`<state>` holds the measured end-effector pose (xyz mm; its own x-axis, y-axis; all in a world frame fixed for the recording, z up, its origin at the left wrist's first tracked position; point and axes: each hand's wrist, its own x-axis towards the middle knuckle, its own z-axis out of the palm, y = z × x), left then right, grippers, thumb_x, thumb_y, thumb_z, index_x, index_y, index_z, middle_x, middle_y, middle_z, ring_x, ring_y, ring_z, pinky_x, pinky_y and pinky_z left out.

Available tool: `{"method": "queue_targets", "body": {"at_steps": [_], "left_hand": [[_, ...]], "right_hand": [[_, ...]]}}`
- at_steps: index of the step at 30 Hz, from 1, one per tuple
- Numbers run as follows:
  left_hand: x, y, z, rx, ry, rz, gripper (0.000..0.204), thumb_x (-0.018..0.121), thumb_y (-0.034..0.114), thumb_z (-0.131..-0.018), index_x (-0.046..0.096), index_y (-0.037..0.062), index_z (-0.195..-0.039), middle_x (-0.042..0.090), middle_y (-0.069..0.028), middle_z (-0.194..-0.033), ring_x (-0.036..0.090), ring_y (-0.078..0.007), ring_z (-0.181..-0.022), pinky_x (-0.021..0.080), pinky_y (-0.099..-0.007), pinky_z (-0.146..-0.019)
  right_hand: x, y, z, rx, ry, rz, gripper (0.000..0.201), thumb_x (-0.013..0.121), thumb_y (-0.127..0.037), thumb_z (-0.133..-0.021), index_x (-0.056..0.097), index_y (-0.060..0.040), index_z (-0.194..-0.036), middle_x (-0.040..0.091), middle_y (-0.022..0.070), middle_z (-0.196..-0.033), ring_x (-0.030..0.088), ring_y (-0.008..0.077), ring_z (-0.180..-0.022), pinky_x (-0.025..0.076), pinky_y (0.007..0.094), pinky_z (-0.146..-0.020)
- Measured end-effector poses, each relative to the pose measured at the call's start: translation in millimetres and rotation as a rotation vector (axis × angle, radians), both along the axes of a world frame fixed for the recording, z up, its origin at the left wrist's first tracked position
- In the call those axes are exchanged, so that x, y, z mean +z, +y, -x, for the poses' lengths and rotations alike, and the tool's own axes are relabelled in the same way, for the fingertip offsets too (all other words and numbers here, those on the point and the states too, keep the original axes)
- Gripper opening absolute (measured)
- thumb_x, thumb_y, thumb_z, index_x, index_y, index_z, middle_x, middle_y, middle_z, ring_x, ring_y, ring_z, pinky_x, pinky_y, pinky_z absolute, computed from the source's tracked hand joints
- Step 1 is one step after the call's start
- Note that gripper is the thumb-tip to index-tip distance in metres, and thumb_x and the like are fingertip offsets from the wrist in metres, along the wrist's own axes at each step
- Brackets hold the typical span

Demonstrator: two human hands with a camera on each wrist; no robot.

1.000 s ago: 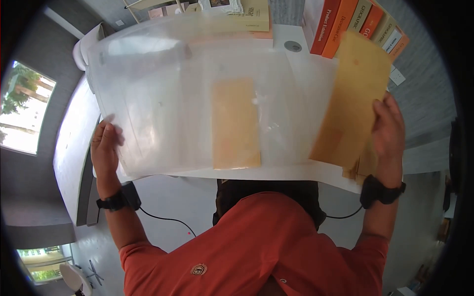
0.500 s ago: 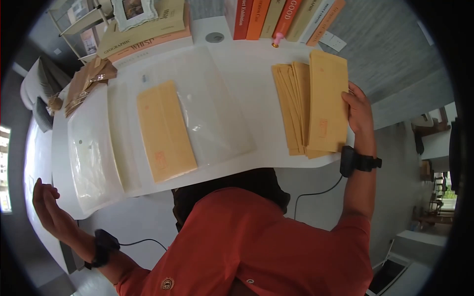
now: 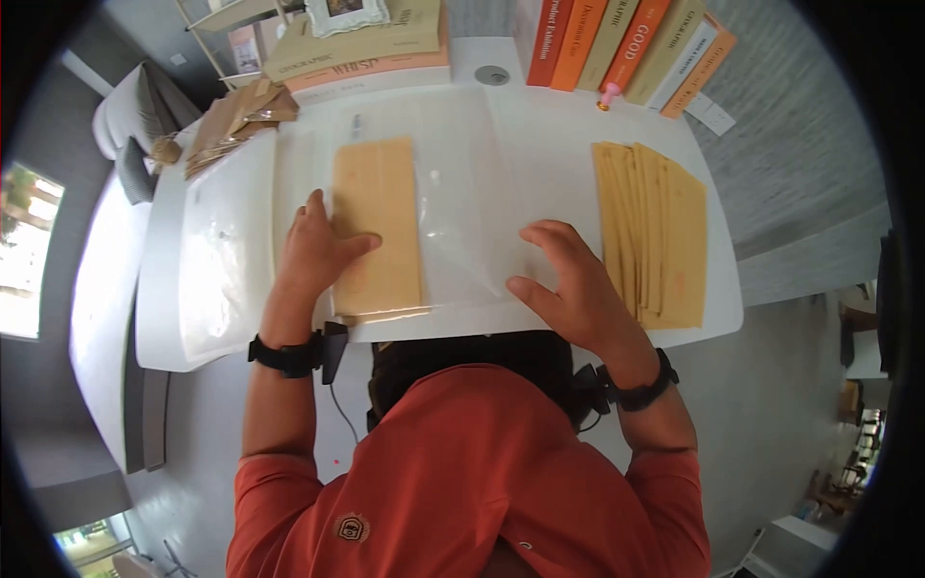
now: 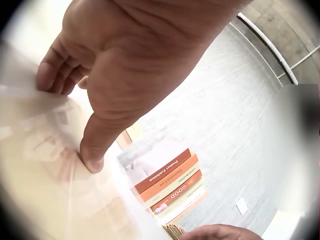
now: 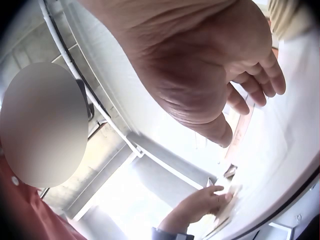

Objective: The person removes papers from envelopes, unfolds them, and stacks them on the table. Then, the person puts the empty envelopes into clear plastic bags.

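Observation:
A tan envelope [image 3: 378, 217] lies under or inside a clear plastic sleeve [image 3: 467, 193] on the white table; I cannot tell which. My left hand [image 3: 323, 246] rests at its left side, thumb across the envelope. The left wrist view shows this left hand [image 4: 125, 65] with fingertips and thumb touching the film over the envelope [image 4: 50, 185]. My right hand [image 3: 573, 289], empty, hovers near the sleeve's right part, fingers loosely bent; the right wrist view shows the same hand [image 5: 205, 70] with fingers apart. Several tan envelopes [image 3: 674, 241] lie fanned to its right.
Another clear sleeve [image 3: 226, 241] lies on the table's left. Brown paper items [image 3: 236, 120] sit at the back left, beside flat books [image 3: 361, 58] under a white frame [image 3: 347, 14]. Upright books [image 3: 617, 48] and a pink pin-like object [image 3: 607, 94] stand at the back right.
My left hand has come in from beyond the table's left edge onto the envelope. My right hand has let go of the envelopes at the right and moved left.

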<state>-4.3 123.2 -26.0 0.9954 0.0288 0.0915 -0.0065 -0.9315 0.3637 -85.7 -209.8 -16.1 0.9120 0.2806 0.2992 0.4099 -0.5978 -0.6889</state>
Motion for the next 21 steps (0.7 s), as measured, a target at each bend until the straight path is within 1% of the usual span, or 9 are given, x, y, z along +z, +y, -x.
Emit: {"method": "queue_targets", "body": {"at_steps": [1, 2, 5, 8, 11, 15, 17, 18, 21], "left_hand": [[1, -2, -1, 0.006, -0.005, 0.011, 0.111, 0.092, 0.039, -0.065, 0.037, -0.0121, -0.146, 0.063, -0.0246, -0.113, 0.065, -0.0345, -0.102, 0.052, -0.0414, -0.090], [1, -4, 3, 0.007, -0.112, -0.010, 0.103, 0.091, 0.036, -0.068, 0.041, -0.0125, -0.144, 0.065, -0.0201, -0.104, 0.066, -0.0309, -0.090, 0.054, -0.0387, -0.083], [27, -7, 9, 0.105, 0.120, 0.338, 0.074, 0.081, 0.027, -0.083, 0.048, -0.0083, -0.139, 0.068, -0.0208, -0.114, 0.070, -0.0286, -0.103, 0.058, -0.0362, -0.086], [25, 2, 19, -0.107, 0.364, 1.341, 0.044, 0.065, 0.015, -0.097, 0.054, -0.0065, -0.133, 0.070, -0.0150, -0.112, 0.071, -0.0195, -0.097, 0.059, -0.0302, -0.080], [19, 1, 23, -0.095, 0.423, 1.484, 0.032, 0.054, 0.009, -0.102, 0.056, -0.0049, -0.131, 0.069, -0.0129, -0.117, 0.071, -0.0170, -0.098, 0.058, -0.0292, -0.081], [22, -2, 26, -0.035, 0.426, 1.495, 0.033, 0.056, 0.011, -0.102, 0.056, -0.0050, -0.130, 0.069, -0.0123, -0.117, 0.070, -0.0176, -0.101, 0.058, -0.0306, -0.084], [22, 1, 27, 0.000, 0.420, 1.461, 0.033, 0.055, 0.011, -0.102, 0.055, -0.0053, -0.131, 0.068, -0.0120, -0.119, 0.069, -0.0179, -0.104, 0.057, -0.0312, -0.087], [20, 2, 29, -0.027, 0.392, 1.477, 0.033, 0.055, 0.010, -0.102, 0.055, -0.0053, -0.131, 0.068, -0.0120, -0.120, 0.068, -0.0181, -0.106, 0.057, -0.0314, -0.088], [15, 6, 34, -0.103, 0.317, 1.526, 0.034, 0.055, 0.009, -0.102, 0.054, -0.0047, -0.133, 0.067, -0.0118, -0.122, 0.067, -0.0187, -0.109, 0.055, -0.0319, -0.092]], "right_hand": [[-9, 11, -8, 0.000, -0.013, 0.015, 0.052, 0.074, -0.026, -0.088, 0.055, 0.0051, -0.125, 0.056, 0.0213, -0.128, 0.057, 0.0370, -0.119, 0.049, 0.0443, -0.098], [-17, 19, -19, -0.003, -0.028, 0.036, 0.055, 0.075, -0.029, -0.087, 0.055, 0.0061, -0.125, 0.056, 0.0220, -0.128, 0.056, 0.0381, -0.119, 0.048, 0.0454, -0.098], [-22, 35, -30, -0.029, -0.095, 0.156, 0.063, 0.078, -0.034, -0.085, 0.055, 0.0057, -0.128, 0.055, 0.0214, -0.128, 0.057, 0.0382, -0.118, 0.048, 0.0447, -0.099], [-17, 47, -33, -0.068, -0.158, 0.304, 0.068, 0.080, -0.038, -0.082, 0.056, 0.0051, -0.128, 0.056, 0.0208, -0.126, 0.058, 0.0372, -0.115, 0.049, 0.0438, -0.098], [-19, 63, -39, -0.114, -0.171, 0.409, 0.067, 0.081, -0.038, -0.081, 0.057, 0.0044, -0.126, 0.057, 0.0191, -0.123, 0.059, 0.0349, -0.111, 0.051, 0.0428, -0.094], [-30, 66, -47, -0.104, -0.127, 0.454, 0.057, 0.080, -0.031, -0.083, 0.059, 0.0015, -0.124, 0.060, 0.0161, -0.121, 0.061, 0.0329, -0.109, 0.053, 0.0420, -0.087], [-26, 57, -54, -0.138, -0.107, 0.404, 0.047, 0.076, -0.023, -0.084, 0.060, 0.0006, -0.121, 0.060, 0.0146, -0.111, 0.063, 0.0325, -0.101, 0.055, 0.0425, -0.078], [-24, 50, -55, -0.152, -0.099, 0.379, 0.042, 0.075, -0.019, -0.085, 0.060, 0.0001, -0.120, 0.061, 0.0138, -0.106, 0.064, 0.0322, -0.097, 0.057, 0.0428, -0.074], [2, 26, -53, -0.370, -0.147, 0.119, 0.036, 0.071, -0.011, -0.085, 0.062, -0.0011, -0.118, 0.063, 0.0149, -0.107, 0.065, 0.0332, -0.094, 0.056, 0.0455, -0.069]]}}
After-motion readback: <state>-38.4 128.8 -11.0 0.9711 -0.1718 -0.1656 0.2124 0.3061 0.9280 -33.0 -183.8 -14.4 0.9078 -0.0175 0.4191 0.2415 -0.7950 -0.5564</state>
